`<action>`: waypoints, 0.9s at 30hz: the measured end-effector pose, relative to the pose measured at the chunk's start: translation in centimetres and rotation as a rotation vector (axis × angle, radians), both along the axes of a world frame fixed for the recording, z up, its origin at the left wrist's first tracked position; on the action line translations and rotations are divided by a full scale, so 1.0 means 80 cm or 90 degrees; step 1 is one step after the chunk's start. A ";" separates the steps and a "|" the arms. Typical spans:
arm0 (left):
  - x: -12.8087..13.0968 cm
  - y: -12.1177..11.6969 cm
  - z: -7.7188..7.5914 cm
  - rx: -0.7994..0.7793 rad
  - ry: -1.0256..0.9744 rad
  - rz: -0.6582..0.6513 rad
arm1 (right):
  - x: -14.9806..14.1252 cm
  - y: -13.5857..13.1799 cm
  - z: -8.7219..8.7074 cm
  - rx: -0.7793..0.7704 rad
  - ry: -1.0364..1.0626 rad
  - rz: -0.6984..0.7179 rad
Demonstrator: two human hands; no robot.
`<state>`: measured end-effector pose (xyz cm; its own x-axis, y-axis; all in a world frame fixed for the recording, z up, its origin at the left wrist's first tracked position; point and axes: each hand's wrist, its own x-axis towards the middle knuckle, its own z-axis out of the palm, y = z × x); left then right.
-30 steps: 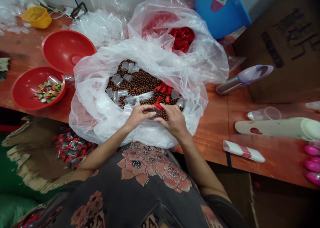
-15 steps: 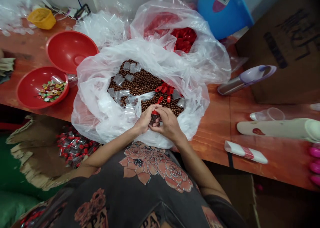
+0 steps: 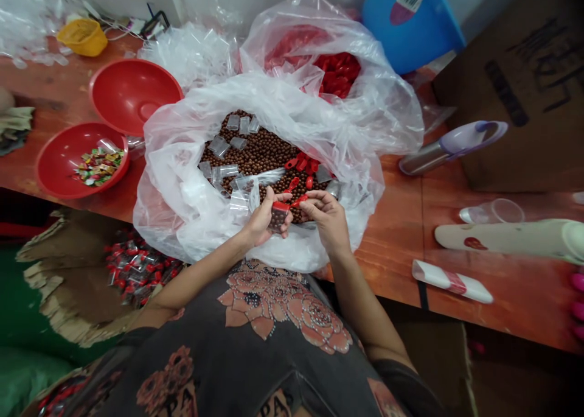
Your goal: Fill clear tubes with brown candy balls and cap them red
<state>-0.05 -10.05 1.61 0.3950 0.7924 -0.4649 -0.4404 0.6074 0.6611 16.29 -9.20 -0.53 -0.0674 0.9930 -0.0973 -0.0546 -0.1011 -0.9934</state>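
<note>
My left hand (image 3: 261, 223) is closed around a small clear container (image 3: 278, 218) filled with brown balls and topped with red. Beside it, my right hand (image 3: 326, 215) pinches a small red plastic piece (image 3: 298, 201) between thumb and fingers; its inner end comes close to the container's red top, and I cannot tell whether they are joined. Both hands are over the near edge of a white plastic bag (image 3: 182, 216) holding many brown balls (image 3: 267, 152). On the balls lie several empty clear containers (image 3: 219, 147) and loose red plastic pieces (image 3: 305, 161).
At left stand two red bowls (image 3: 132, 91), one with wrapped candies (image 3: 98, 164). Filled containers (image 3: 137, 268) are piled below the table. Behind are a bag of red pieces (image 3: 340, 73) and a blue bin (image 3: 410, 24). A bottle (image 3: 451, 146) and carton (image 3: 515, 100) are at right.
My right hand has moved right, away from the container, and now pinches a red piece. The container in my left hand shows more plainly. The view has shifted slightly.
</note>
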 end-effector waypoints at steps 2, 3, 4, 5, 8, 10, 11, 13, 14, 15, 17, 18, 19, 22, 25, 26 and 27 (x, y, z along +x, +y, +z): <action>0.001 0.000 -0.002 -0.011 0.002 -0.029 | -0.005 -0.001 0.004 0.020 -0.022 -0.029; 0.002 0.000 -0.004 -0.015 0.005 -0.040 | -0.008 -0.002 0.006 0.053 -0.055 -0.012; 0.003 0.001 -0.005 -0.019 0.010 -0.046 | -0.010 -0.004 0.010 0.097 -0.101 0.021; 0.004 0.002 -0.007 -0.020 0.016 -0.047 | -0.012 -0.006 0.013 0.149 -0.156 0.065; 0.003 0.005 -0.008 -0.021 0.031 -0.030 | -0.013 -0.012 0.018 0.306 -0.320 0.186; 0.001 0.007 -0.008 -0.029 0.031 -0.030 | -0.013 -0.014 0.016 0.378 -0.391 0.230; 0.000 0.007 -0.007 -0.037 0.026 -0.037 | -0.013 -0.015 0.014 0.401 -0.412 0.242; -0.002 0.007 -0.006 -0.052 0.012 -0.050 | -0.014 -0.015 0.009 0.424 -0.442 0.250; -0.002 0.006 -0.005 -0.056 0.005 -0.050 | -0.015 -0.015 0.007 0.428 -0.453 0.249; -0.002 0.004 -0.004 -0.057 0.000 -0.042 | -0.016 -0.015 0.005 0.431 -0.459 0.244; -0.002 0.001 -0.003 -0.048 -0.003 -0.015 | -0.018 -0.014 0.002 0.438 -0.457 0.237; -0.001 -0.001 -0.003 -0.039 -0.002 -0.001 | -0.018 -0.014 0.001 0.445 -0.450 0.236; 0.000 -0.004 -0.003 -0.029 -0.002 0.008 | -0.019 -0.014 0.001 0.452 -0.441 0.236; 0.004 -0.010 -0.004 0.014 0.006 0.013 | -0.022 -0.017 0.001 0.471 -0.425 0.234; -0.006 -0.012 0.001 0.084 0.046 0.027 | -0.026 -0.022 0.002 0.470 -0.435 0.244; -0.016 -0.013 0.006 0.119 0.074 0.040 | -0.026 -0.024 0.002 0.464 -0.441 0.253; -0.032 -0.013 0.013 0.160 0.112 0.062 | -0.025 -0.024 0.002 0.454 -0.446 0.262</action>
<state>-2.63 -11.11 2.63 0.2423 0.9211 -0.3047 -0.3544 0.3764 0.8560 14.27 -11.11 -0.36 -0.5622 0.7503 0.3478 0.4544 0.6317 -0.6281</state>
